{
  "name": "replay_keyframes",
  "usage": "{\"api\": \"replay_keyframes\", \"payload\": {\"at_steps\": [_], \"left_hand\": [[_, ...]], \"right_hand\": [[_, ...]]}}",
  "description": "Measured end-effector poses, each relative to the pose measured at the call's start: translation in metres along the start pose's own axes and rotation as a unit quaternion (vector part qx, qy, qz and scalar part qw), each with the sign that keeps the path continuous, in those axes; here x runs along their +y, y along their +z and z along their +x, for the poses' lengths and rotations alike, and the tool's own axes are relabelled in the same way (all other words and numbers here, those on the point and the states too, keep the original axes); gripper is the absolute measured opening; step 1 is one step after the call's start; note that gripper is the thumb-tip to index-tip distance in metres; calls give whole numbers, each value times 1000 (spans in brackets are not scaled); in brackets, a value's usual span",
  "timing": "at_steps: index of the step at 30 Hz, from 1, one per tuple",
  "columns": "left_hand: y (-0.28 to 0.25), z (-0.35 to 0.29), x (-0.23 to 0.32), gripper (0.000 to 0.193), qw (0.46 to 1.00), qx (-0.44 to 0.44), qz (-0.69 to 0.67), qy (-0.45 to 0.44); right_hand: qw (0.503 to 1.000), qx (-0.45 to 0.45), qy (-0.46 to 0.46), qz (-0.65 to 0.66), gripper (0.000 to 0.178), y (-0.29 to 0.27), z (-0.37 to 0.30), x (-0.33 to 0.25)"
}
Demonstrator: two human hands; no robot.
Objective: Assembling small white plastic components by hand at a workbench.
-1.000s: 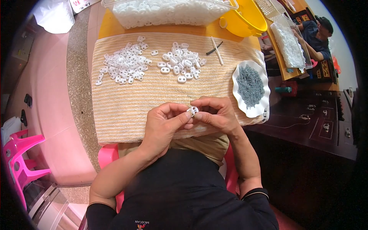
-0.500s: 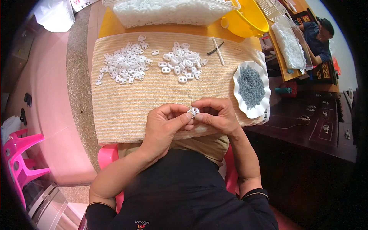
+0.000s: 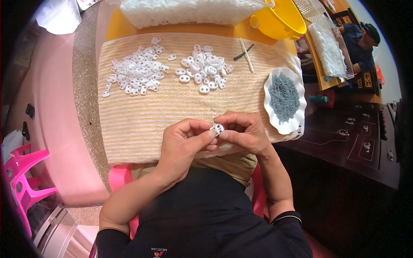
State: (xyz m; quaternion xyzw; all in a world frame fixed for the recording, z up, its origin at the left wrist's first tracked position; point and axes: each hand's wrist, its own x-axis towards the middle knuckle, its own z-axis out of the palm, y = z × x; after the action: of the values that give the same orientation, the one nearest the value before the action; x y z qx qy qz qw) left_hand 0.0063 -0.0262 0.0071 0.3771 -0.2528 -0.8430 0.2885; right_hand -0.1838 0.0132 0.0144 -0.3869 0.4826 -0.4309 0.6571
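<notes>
Close to the table's near edge, a small white two-hole cord lock [image 3: 218, 128] is pinched between my two hands. The thumb and fingers of my left hand [image 3: 189, 138] are closed on its left side. From the right, the thumb and forefinger of my right hand [image 3: 243, 130] grip the same piece. Fingertips cover part of it. Farther off on the striped towel [image 3: 142, 124] lie a pile of small white two-hole pieces [image 3: 137, 69] and, right of it, a pile of rounder white two-hole pieces [image 3: 204, 66]. A scalloped white dish [image 3: 267, 101] holds many small grey springs [image 3: 284, 96].
A clear bin [image 3: 193, 15] full of white pieces stands at the back, beside a yellow basin [image 3: 282, 19]. A white stick [image 3: 247, 56] crosses a black one [image 3: 241, 54] on the towel. Another person [image 3: 361, 47] sits at a table far right. Pink stool [image 3: 30, 172] at left.
Both hands still pinch the cord lock at nearly the same spot, with only slight finger shifts. The whole view has tilted a little. At far right, the other person's arm has moved.
</notes>
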Motion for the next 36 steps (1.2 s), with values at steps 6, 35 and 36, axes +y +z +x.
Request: {"api": "replay_keyframes", "payload": {"at_steps": [6, 35, 36], "left_hand": [[-1, 0, 0, 15, 1000, 3, -8, -16], [-4, 2, 0, 15, 999, -16, -22, -37], [-5, 2, -1, 14, 999, -19, -22, -32]], "right_hand": [[999, 5, 23, 28, 29, 1, 1, -3], [991, -17, 65, 112, 31, -7, 5, -2], [989, -17, 73, 124, 31, -6, 5, -5]]}}
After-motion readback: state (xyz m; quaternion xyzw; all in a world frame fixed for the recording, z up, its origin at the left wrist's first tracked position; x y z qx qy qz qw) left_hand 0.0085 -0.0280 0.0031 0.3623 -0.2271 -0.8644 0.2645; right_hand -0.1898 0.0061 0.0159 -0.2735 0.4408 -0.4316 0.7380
